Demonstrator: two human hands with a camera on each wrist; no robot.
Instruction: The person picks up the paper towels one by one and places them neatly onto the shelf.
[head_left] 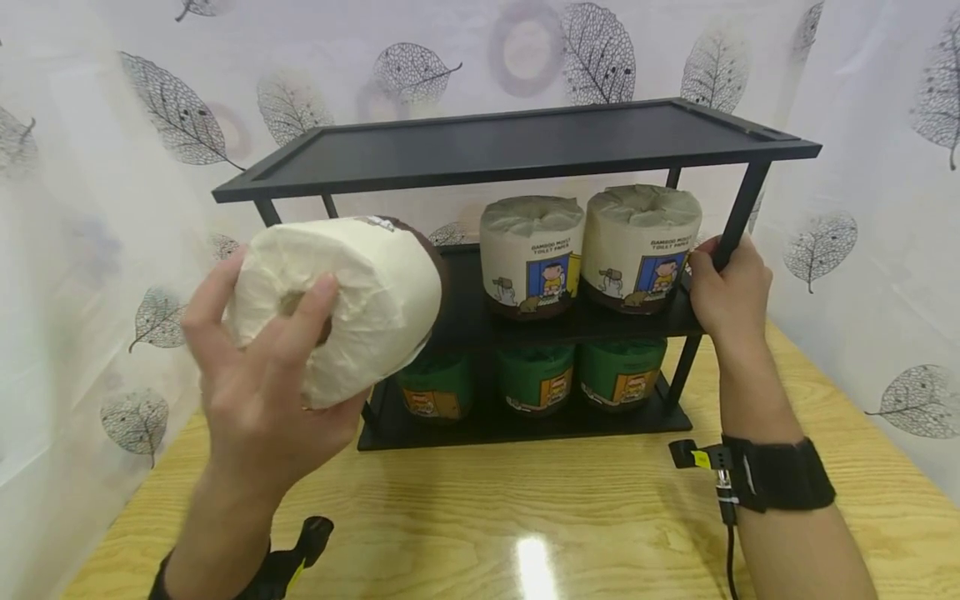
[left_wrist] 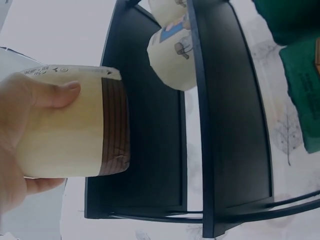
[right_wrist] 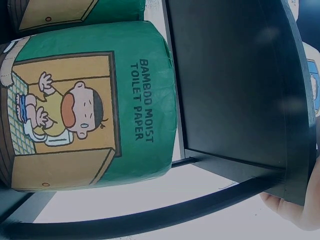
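In the head view my left hand grips a cream toilet paper roll, tilted so that its end with the hole faces me. The left wrist view shows the thumb and fingers around this roll, which has a brown band at its far end. My right hand holds the black two-tier rack at its right front post, by the middle shelf. On that shelf two upright cream rolls stand side by side, a left one and a right one close to my right hand.
Three green toilet paper rolls stand on the bottom shelf, one on the left, one in the middle and one on the right. The rack stands on a wooden table. Behind hangs a leaf-patterned curtain.
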